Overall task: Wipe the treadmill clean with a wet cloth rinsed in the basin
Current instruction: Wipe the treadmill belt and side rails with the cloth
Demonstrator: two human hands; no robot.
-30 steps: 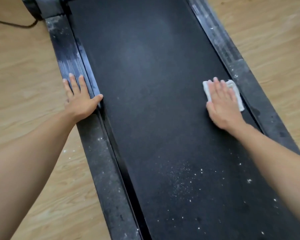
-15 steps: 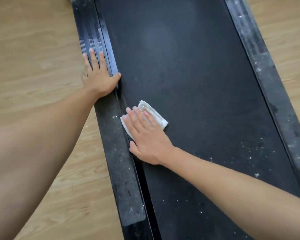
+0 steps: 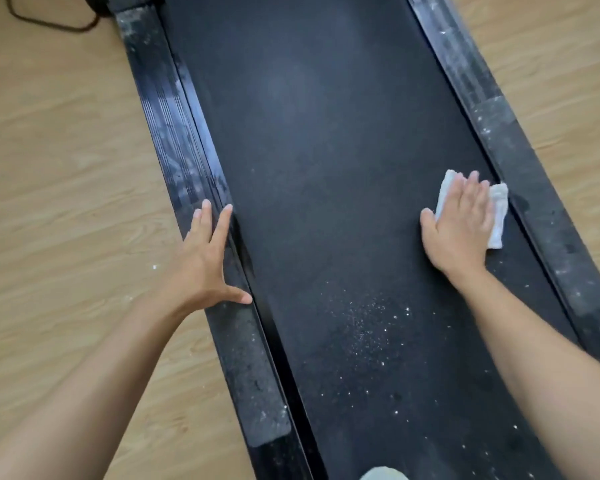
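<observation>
Both hands are lying flat and open on the treadmill (image 3: pixel 326 168).
Right hand (image 3: pixel 459 223) is pressing the white cloth (image 3: pixel 497 216); left hand (image 3: pixel 207 258) is bracing the side rail (image 3: pixel 174 133).

Cloth (image 3: pixel 497 216) on belt (image 3: pixel 326 202), right side; cord (image 3: pixel 49 20) far left.

Both hands bare: left hand (image 3: pixel 207 258), right hand (image 3: pixel 459 223); fingernails short, pale, plain. left forearm (image 3: pixel 84 393) and right forearm (image 3: pixel 551 341) uncovered up to frame edge. At bottom edge, pale grey-green rounded patch (image 3: pixel 383 474), clothing or footwear, cannot tell which.
</observation>
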